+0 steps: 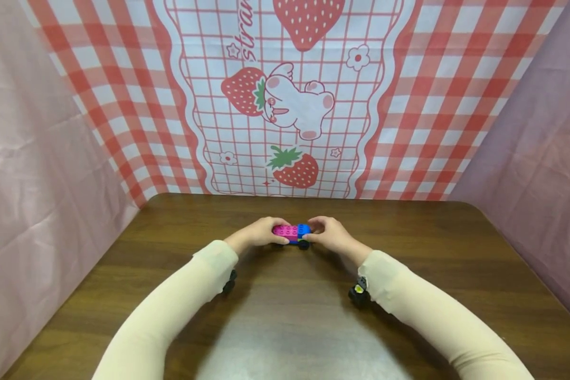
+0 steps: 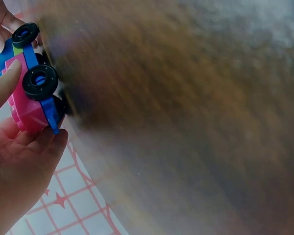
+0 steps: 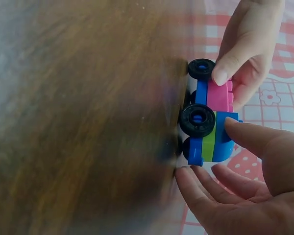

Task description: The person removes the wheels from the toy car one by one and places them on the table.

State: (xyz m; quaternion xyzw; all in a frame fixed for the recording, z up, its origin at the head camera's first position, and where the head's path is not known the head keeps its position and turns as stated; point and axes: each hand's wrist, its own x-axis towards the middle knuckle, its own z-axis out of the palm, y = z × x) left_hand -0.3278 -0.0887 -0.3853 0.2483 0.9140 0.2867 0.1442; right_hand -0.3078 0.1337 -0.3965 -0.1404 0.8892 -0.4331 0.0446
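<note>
A small toy car (image 3: 197,120) made of building bricks sits upright with its black wheels on the table, between both hands. It has a blue wheeled base, a long pink brick (image 1: 287,231) on the left, and a blue brick (image 1: 304,229) over a thin lime-green layer (image 3: 208,143) on the right. My left hand (image 1: 264,231) grips the pink end, thumb on the near side. At the other end, my right hand (image 1: 333,235) has its thumb on the blue brick's near side and its fingers curled around the front; their exact contact is partly hidden.
The car stands toward the back of a brown wooden table (image 1: 285,306). Behind the table hangs a red-and-white checked cloth (image 1: 437,105) with strawberries. Pale pink curtains (image 1: 43,184) close off the sides. A dark wrist camera (image 1: 359,293) hangs under the right sleeve.
</note>
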